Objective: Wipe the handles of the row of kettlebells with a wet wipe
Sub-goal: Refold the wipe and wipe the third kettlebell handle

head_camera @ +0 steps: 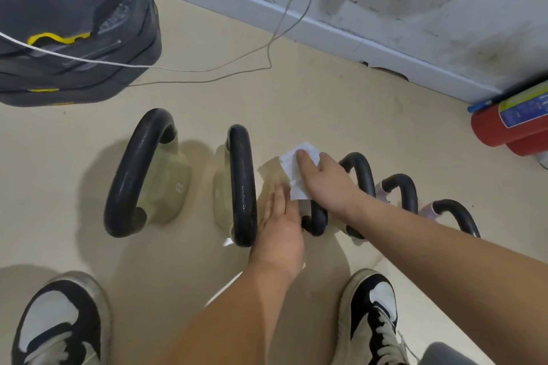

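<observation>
Right hand (326,184) is on the wet wipe (289,166), laid over the 3rd handle (315,222) from the left. Left hand (281,225) is flat beside it.

Scene, big to small:
- floor (326,92), beige, carries everything
- gray bag (74,24), top left
- kettlebells (166,184) in a row, 6 by my count. 1st handle (130,175) and 2nd handle (241,187) are largest, and they shrink rightward through the 4th handle (363,175), 5th handle (406,187) and 6th handle (462,216).
- red fire extinguisher (504,130), lying by the wall on the right
- 2 sneakers (59,320), near edge
- white cable (207,69), trailing from the wall to the bag

Risks (my read):
- The wipe only drapes the top of the handle, so the underside and both ends could get skipped.
- A wet handle is slick, so a hard sideways rub could rock the small bell into its neighbours, which stand just beside it.
- Handles 4 to 6 sit close together, so the wipe may snag or bunch between them.

Hands:
- Right: the thumb lies straight on top of the wipe. The fingers are hidden beneath, so it likely clamps the wipe round the handle.
- Left: fingers are straight and together, pressed on the tan body between handles 2 and 3. It holds nothing and looks to be bracing.
</observation>
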A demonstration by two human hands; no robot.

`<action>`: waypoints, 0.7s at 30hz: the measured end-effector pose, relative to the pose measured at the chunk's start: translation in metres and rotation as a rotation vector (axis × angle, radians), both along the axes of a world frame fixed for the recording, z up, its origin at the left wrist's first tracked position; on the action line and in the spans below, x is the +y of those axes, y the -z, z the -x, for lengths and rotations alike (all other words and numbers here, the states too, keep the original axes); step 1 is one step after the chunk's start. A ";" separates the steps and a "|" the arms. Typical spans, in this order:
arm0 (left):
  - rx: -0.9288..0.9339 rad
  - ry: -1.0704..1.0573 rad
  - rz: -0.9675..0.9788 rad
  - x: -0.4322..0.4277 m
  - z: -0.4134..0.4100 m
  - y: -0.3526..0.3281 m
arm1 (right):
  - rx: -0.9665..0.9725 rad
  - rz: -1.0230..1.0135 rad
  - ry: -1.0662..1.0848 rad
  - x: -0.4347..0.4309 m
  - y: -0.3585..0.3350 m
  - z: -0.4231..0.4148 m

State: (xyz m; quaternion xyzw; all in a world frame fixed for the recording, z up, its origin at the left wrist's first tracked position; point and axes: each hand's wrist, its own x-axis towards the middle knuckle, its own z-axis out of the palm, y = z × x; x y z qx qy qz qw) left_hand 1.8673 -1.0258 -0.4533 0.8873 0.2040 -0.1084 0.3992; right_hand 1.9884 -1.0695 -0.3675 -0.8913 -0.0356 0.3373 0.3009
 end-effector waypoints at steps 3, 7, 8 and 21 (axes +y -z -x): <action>0.016 -0.042 0.105 -0.004 0.007 0.002 | -0.182 0.003 -0.009 -0.017 0.011 0.034; 0.125 -0.074 0.217 -0.026 0.028 0.000 | -0.283 0.056 -0.031 -0.048 0.029 0.076; 0.131 -0.066 0.191 -0.029 0.030 0.001 | -0.292 0.064 -0.039 -0.054 0.034 0.083; 0.092 -0.043 0.197 -0.015 0.043 -0.010 | -0.237 -0.051 -0.135 -0.077 0.068 0.091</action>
